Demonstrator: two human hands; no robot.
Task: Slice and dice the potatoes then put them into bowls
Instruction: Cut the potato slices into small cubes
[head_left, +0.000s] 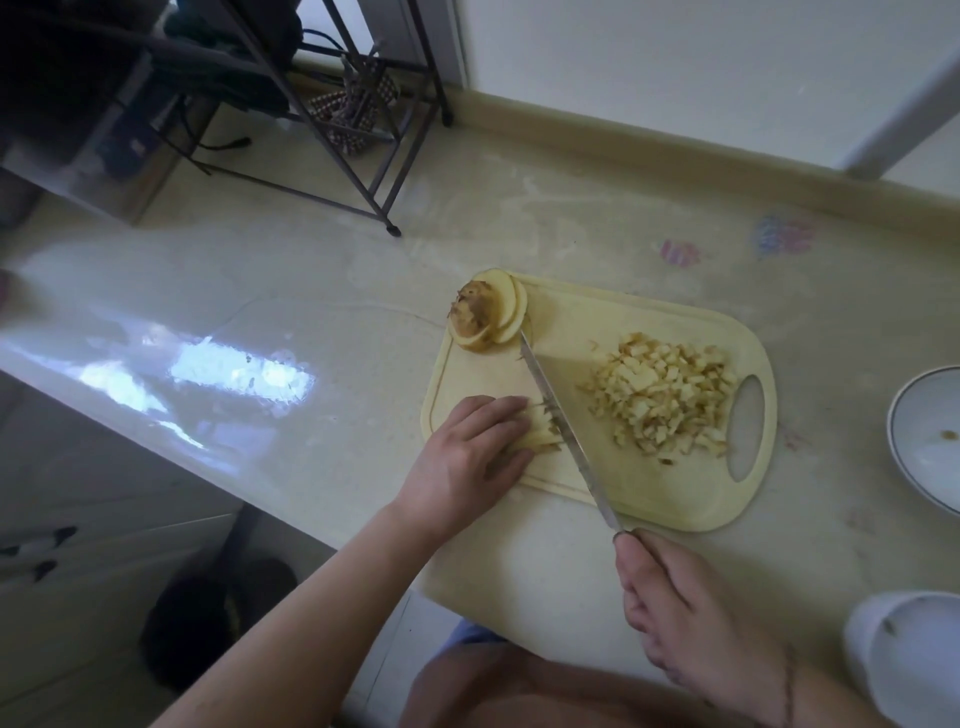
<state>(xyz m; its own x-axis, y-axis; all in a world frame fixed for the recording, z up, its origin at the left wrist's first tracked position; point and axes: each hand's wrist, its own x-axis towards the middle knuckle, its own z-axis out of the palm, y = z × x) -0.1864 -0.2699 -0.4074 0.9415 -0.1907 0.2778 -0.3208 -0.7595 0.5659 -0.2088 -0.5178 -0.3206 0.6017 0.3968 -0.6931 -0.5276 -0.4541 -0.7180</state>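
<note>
Head view, read from nine o'clock across to three: the left hand (470, 449) lies palm down on a small bundle of potato strips (540, 431) at the board's near-left corner. Its fingers (506, 408) are closed together and flat over the strips, most likely to keep them from rolling while the blade works along their free ends. One knife (563, 434) runs from the sliced stack at eleven o'clock down to five o'clock, with its edge resting against the strip ends just beside the fingertips. One cutting board (582, 322) carries everything. At its far-left corner a fan of potato slices (491, 314) waits; about three or four rounds show, the front one with skin on, probably parked there clear of the cutting line. At two o'clock from the blade sits one heap of diced potato (665, 395), too many cubes to count, pushed toward the handle hole nearest the bowls. The right hand (675, 608), at five o'clock, is wrapped tight round the knife handle, which it hides. Two bowls show at the frame's right edge, both cropped: a white bowl (924, 441) at three o'clock, nearly empty, and a second bowl (904, 654) at four o'clock. No potato has reached either yet.
</note>
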